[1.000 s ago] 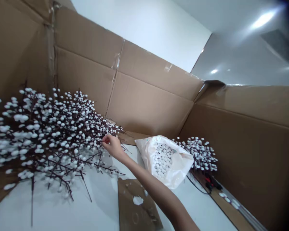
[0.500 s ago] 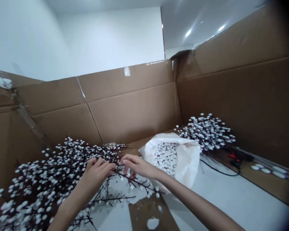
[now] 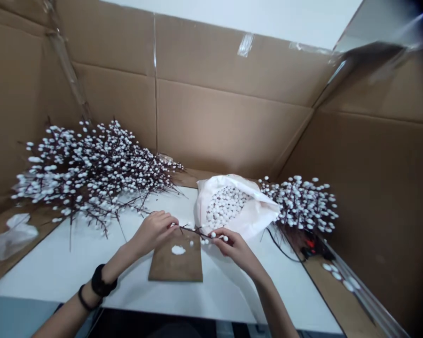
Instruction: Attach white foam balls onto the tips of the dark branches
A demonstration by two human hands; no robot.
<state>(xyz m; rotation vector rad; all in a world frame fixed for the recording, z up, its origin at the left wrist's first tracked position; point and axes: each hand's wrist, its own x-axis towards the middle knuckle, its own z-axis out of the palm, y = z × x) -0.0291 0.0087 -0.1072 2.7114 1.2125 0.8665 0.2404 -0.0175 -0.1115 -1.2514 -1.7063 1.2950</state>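
Note:
A thin dark twig (image 3: 196, 231) with a few white berries stretches between my hands, above the table. My left hand (image 3: 156, 230) pinches its left part. My right hand (image 3: 234, 246) has its fingers closed near the berried tip on the right; whether they grip the stem or a single berry is hard to tell. Below the twig lies a brown board (image 3: 176, 267) with a white blob (image 3: 178, 250) on it. Just behind my right hand stands a white bag (image 3: 257, 218), its mouth folded back, full of loose white berries (image 3: 225, 204).
A big heap of berried branches (image 3: 102, 164) lies back left, a smaller bunch (image 3: 301, 202) at the right. A red and black tool (image 3: 313, 249) with a cord lies by the right edge, near white ovals (image 3: 341, 277). Cardboard walls (image 3: 229, 117) enclose the table; crumpled plastic (image 3: 12, 237) sits left.
The view has tipped down. My hands have come away from the branch heap and are now over the board, holding one twig between them.

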